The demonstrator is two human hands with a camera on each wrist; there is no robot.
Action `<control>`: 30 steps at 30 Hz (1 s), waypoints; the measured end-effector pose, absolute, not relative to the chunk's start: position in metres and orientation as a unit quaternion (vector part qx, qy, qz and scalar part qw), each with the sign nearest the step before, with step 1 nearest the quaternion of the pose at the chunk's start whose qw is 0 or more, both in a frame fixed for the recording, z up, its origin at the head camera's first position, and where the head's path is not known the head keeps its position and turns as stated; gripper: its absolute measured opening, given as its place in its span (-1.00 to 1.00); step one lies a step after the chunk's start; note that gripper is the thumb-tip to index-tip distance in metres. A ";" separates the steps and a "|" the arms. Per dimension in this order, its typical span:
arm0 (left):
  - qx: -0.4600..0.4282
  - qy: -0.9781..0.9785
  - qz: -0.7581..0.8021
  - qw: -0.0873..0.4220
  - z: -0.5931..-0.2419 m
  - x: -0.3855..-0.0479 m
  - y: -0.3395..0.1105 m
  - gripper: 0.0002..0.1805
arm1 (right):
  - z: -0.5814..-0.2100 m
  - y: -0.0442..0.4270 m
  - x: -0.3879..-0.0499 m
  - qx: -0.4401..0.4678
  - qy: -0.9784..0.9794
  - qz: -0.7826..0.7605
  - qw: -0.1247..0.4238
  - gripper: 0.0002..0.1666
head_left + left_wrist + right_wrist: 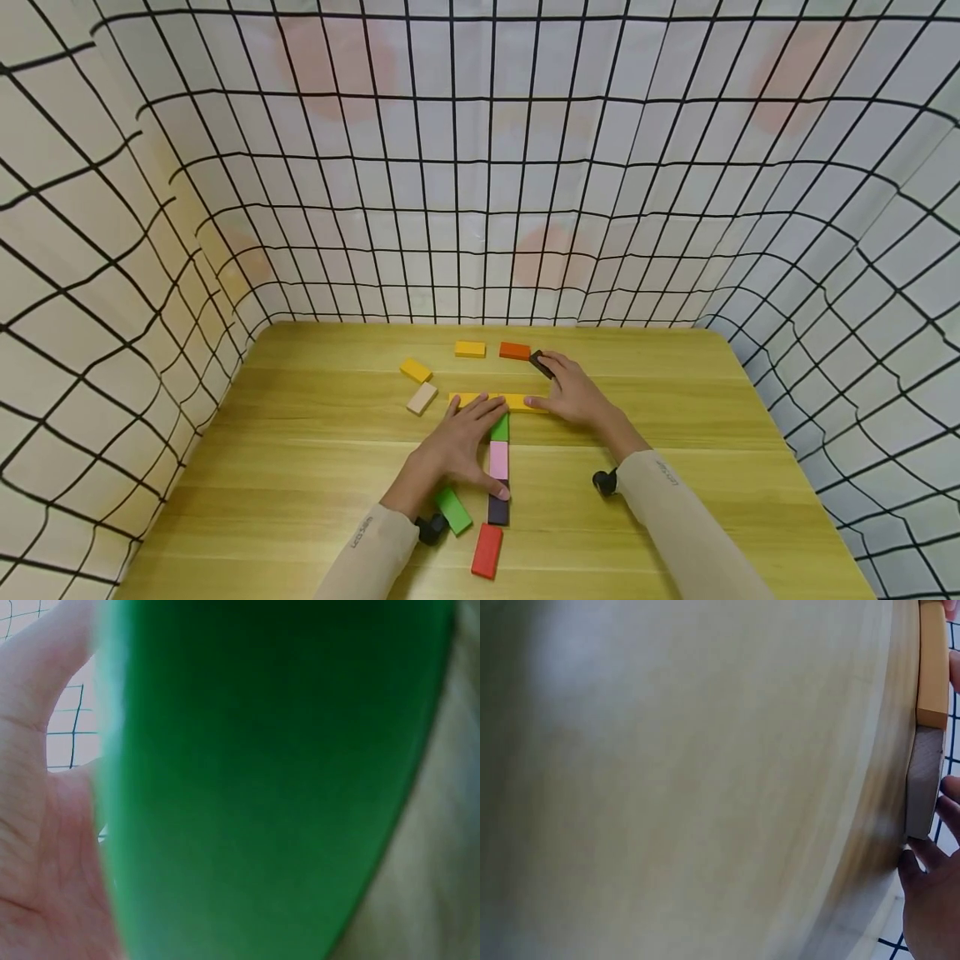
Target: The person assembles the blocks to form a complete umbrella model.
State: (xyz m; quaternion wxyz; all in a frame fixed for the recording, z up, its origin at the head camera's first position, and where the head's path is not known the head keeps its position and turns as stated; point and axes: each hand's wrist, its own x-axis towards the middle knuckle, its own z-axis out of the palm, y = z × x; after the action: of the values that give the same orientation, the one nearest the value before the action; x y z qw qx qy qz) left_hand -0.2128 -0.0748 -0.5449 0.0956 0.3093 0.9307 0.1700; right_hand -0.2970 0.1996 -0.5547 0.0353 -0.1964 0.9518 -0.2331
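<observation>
On the wooden table, my left hand (459, 446) is spread over a T-shaped arrangement of blocks. Its fingertips reach the yellow crossbar blocks (517, 403), and its thumb touches a dark block (498, 512) at the stem. A green block (500, 428) and a pink block (498, 460) lie between. My right hand (576, 398) has its thumb at the crossbar's right end and fingertips on a black block (538, 363). In the right wrist view, a greyish-brown block (924, 784) adjoins an orange-yellow block (932, 664). Blurred green (262, 787) hides most of the left wrist view.
Near the left wrist lie a loose green block (453, 511) and a red block (487, 551). Farther back are yellow blocks (470, 349), an orange block (514, 351) and a beige block (422, 398). Black wire mesh (472, 208) stands around the table's back and sides.
</observation>
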 end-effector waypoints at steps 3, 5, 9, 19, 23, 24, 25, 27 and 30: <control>0.310 0.931 0.171 0.094 -0.545 -0.212 -0.075 0.52 | -0.556 0.199 -0.297 -0.199 0.952 -0.229 0.033 0.23; 0.310 0.930 0.172 0.094 -0.545 -0.212 -0.075 0.52 | -0.555 0.199 -0.296 -0.197 0.952 -0.230 0.037 0.23; 0.311 0.930 0.170 0.096 -0.544 -0.211 -0.075 0.52 | -0.554 0.198 -0.295 -0.195 0.953 -0.229 0.042 0.23; 0.314 0.934 0.144 0.094 -0.541 -0.211 -0.075 0.53 | -0.558 0.200 -0.296 -0.196 0.954 -0.221 0.047 0.23; 0.324 0.931 0.141 0.087 -0.542 -0.212 -0.074 0.52 | -0.559 0.202 -0.296 -0.194 0.954 -0.224 0.049 0.22; 0.326 0.930 0.144 0.087 -0.543 -0.212 -0.075 0.50 | -0.559 0.202 -0.296 -0.194 0.954 -0.225 0.050 0.22; 0.327 0.929 0.153 0.086 -0.542 -0.212 -0.076 0.48 | -0.559 0.202 -0.296 -0.197 0.953 -0.225 0.049 0.21; 0.327 0.924 0.178 0.083 -0.540 -0.213 -0.080 0.43 | -0.558 0.201 -0.295 -0.197 0.952 -0.227 0.052 0.21; 0.319 0.917 0.231 0.070 -0.531 -0.215 -0.093 0.34 | -0.556 0.200 -0.296 -0.197 0.952 -0.227 0.052 0.23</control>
State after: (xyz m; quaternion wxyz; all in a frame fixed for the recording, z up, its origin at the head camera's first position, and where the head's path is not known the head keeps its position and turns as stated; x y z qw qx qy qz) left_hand -0.2149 -0.0927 -0.5313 0.0698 0.3189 0.9166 0.2306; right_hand -0.2962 0.2000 -0.5563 0.0518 -0.1965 0.9524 -0.2270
